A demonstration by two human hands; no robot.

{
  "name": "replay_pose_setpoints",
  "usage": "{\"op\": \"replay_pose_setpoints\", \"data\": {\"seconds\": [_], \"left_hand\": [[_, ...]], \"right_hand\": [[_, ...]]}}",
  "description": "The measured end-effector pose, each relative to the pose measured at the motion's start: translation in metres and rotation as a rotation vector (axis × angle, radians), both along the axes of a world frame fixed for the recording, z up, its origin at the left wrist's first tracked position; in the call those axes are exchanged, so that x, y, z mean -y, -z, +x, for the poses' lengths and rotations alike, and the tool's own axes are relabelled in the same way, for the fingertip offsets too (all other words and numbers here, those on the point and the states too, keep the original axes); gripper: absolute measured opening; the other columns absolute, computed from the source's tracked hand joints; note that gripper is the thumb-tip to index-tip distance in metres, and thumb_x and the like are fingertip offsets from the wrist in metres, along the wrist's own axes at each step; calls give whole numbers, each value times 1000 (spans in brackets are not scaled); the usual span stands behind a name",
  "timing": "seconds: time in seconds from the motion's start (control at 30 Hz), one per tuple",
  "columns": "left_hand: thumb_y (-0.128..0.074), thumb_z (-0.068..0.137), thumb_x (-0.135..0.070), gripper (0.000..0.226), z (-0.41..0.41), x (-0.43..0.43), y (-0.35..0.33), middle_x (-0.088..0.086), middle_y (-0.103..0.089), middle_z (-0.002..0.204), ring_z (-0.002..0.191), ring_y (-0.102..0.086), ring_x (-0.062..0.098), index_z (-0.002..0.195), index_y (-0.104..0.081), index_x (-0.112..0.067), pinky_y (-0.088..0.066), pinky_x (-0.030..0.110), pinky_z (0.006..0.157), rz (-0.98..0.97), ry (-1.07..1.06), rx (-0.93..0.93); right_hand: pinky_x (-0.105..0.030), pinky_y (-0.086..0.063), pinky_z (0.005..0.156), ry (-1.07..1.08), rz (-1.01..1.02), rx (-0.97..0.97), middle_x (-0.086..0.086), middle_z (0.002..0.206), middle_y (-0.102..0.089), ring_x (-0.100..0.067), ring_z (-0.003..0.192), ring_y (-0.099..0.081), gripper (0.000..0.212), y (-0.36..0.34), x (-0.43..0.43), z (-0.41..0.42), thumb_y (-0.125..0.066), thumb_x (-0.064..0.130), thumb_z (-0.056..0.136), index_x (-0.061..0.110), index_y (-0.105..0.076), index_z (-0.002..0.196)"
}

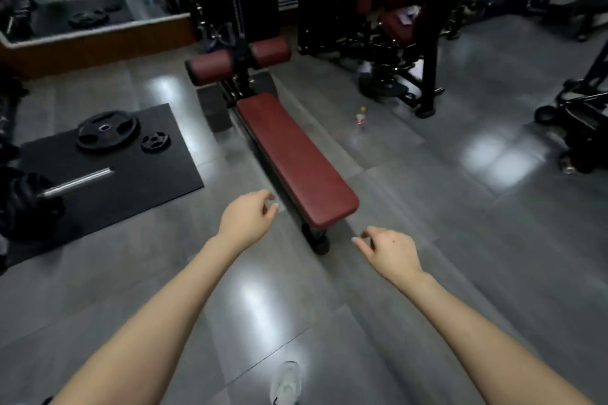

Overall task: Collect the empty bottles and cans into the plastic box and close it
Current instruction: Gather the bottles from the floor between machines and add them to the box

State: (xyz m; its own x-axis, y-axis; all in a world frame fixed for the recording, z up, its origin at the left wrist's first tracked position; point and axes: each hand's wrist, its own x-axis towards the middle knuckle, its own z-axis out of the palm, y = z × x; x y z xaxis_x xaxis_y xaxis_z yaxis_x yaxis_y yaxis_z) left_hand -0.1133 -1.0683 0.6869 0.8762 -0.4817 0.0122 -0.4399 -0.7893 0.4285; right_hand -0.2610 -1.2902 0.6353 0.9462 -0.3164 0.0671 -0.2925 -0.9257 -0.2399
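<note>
Both your left hand point(247, 219) and right hand point(390, 251) hang loosely curled, empty; you could overlook the can point(568, 169) shadowed at right edge.

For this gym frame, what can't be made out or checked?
Head view only:
- Plastic box: not in the frame.
- Bottle on the floor right of the bench: small and blurred, label unreadable, emptiness unclear.
- Can at the right edge: dim, partly shadowed by a machine base.
- Both hands, left hand and right hand, are motion-blurred.
</note>
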Motion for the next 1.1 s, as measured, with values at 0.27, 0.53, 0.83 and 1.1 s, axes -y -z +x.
{"op": "replay_pose_setpoints", "data": {"seconds": [0.27, 0.53, 0.83, 1.1], "left_hand": [[-49, 91, -35, 30, 68, 196, -20, 4, -71, 102, 98, -65, 26, 110, -62, -16, -52, 35, 81, -31, 166, 27], [-51, 91, -34, 28, 178, 388, -29, 7, -73, 97, 97, -65, 27, 108, -62, -16, -48, 33, 79, -62, 239, 7], [-49, 91, -38, 29, 308, 575, 9, 2, -71, 100, 97, -64, 24, 109, -62, -19, -50, 32, 76, -38, 198, -95], [-50, 91, -39, 33, 448, 697, 63, 1, -64, 80, 84, -66, 25, 109, -61, -14, -52, 34, 74, -181, -160, -347]], "right_hand": [[-32, -46, 69, 141, -36, -19, -4, 93, -72, -27, 93, -65, 38, -17, 171, 44, -44, 49, 91, 18, -62, 103], [-32, -47, 77, 249, 7, -138, -7, 103, -71, -28, 100, -64, 39, -19, 333, 135, -42, 49, 91, 18, -59, 107], [-35, -46, 82, 193, 20, -265, -9, 112, -68, -28, 107, -61, 41, 8, 523, 265, -40, 49, 93, 18, -56, 115], [-34, -47, 82, 47, 27, -337, -10, 113, -67, -28, 106, -62, 42, 49, 690, 443, -42, 48, 92, 16, -55, 116]]}}
